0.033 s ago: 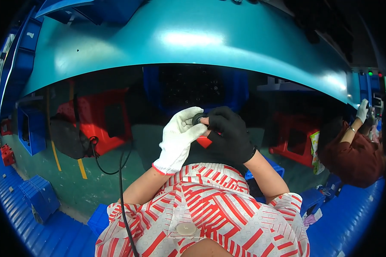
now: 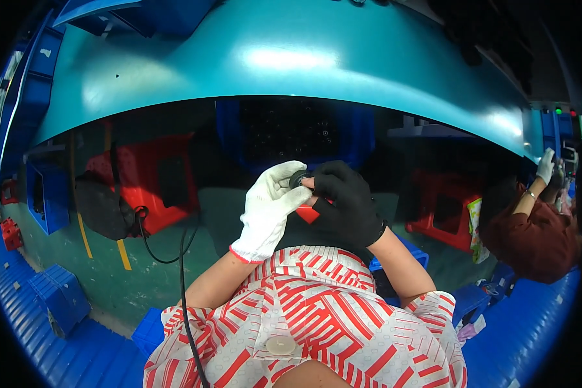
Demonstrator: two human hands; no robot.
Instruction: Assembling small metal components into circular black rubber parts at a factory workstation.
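Observation:
A small round black part [image 2: 297, 179] is pinched between my two hands in front of my body. My left hand [image 2: 269, 204], in a white knit glove with a red cuff edge, is closed on its left side. In a black glove with bare fingertips, my right hand [image 2: 344, 199] grips the same part from the right, thumb and finger pressed to it. The glove fingers cover much of the part, so its exact kind cannot be made out. Beyond my hands, partly under the table edge, sits a blue bin [image 2: 231, 143] with many small dark ring-like pieces inside.
A teal table [image 2: 194, 74] curves across the far side, with a blue crate [image 2: 165, 14] on it. Red stools [image 2: 136, 169] stand left and right; a black bag [image 2: 107, 208] hangs on the left one. At far right a co-worker [image 2: 530, 233] in dark red works with gloved hands.
My hands and the black part stay almost exactly where they were. The co-worker's gloved hand at far right has shifted slightly.

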